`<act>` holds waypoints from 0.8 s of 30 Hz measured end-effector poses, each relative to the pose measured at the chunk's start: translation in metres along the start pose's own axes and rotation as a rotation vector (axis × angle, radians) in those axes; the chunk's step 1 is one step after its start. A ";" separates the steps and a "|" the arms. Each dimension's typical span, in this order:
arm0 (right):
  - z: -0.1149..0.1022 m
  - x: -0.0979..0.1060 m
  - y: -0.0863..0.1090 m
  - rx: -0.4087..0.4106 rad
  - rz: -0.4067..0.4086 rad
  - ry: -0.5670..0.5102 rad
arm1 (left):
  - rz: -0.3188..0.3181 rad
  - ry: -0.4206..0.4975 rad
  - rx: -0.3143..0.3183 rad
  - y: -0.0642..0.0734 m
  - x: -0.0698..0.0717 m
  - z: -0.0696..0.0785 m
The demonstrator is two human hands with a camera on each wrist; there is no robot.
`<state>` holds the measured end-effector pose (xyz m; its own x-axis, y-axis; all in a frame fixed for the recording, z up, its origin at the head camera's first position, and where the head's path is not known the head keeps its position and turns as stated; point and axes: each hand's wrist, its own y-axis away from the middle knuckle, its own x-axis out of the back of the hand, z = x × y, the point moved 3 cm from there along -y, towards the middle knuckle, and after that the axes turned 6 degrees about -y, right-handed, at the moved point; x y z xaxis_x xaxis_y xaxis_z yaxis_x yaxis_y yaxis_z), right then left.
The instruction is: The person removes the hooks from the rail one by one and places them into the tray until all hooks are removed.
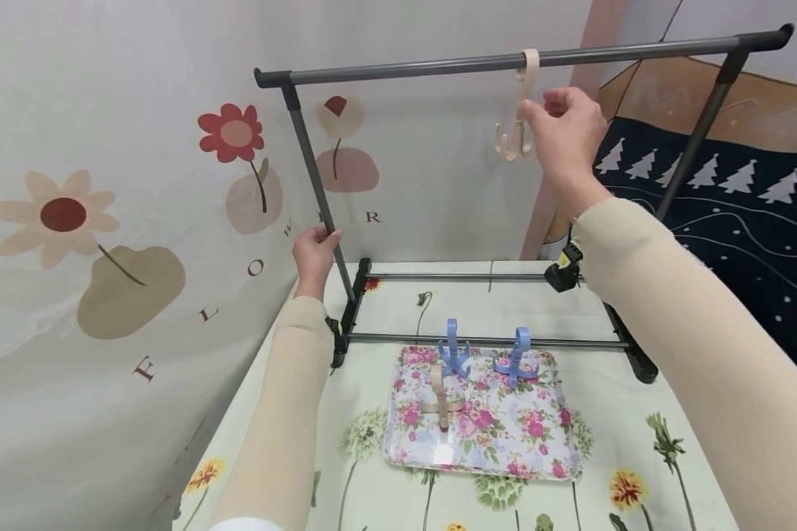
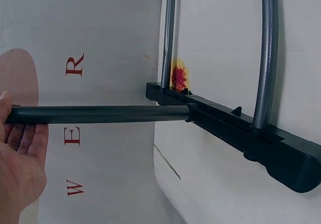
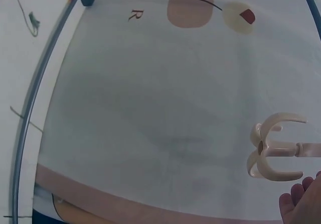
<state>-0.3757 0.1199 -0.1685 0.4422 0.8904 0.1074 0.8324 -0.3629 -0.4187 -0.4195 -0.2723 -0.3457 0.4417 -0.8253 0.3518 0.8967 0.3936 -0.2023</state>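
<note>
A cream multi-prong hook (image 1: 523, 110) hangs from the top bar (image 1: 412, 70) of a dark metal rack, right of the bar's middle. Right beside its stem is my right hand (image 1: 567, 133), thumb and fingers apart; whether the thumb touches the hook cannot be told. In the right wrist view the hook's curved prongs (image 3: 283, 175) show next to the fingertips (image 3: 286, 201). My left hand (image 1: 315, 254) grips the rack's left post (image 1: 315, 169), thumb on one side and fingers behind the post (image 2: 100, 114) in the left wrist view.
On the table lies a floral tray (image 1: 505, 457) bearing two blue hooks (image 1: 453, 354) and a beige hook (image 1: 441, 398). The rack's lower rails (image 1: 452, 277) and black feet (image 1: 637, 361) stand behind it. A flower-print curtain (image 1: 139, 44) hangs at the left and back.
</note>
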 end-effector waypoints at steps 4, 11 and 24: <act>-0.001 -0.007 -0.003 -0.014 -0.010 -0.018 | 0.003 -0.003 0.001 0.002 0.000 0.002; 0.000 -0.013 -0.006 -0.030 0.038 -0.010 | -0.008 -0.008 0.004 0.003 -0.005 0.002; 0.001 -0.014 -0.006 -0.053 0.069 0.020 | 0.002 -0.010 -0.005 0.006 -0.010 0.003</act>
<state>-0.3867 0.1100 -0.1686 0.5057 0.8571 0.0984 0.8158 -0.4380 -0.3777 -0.4183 -0.2605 -0.3474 0.4438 -0.8204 0.3606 0.8957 0.3931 -0.2080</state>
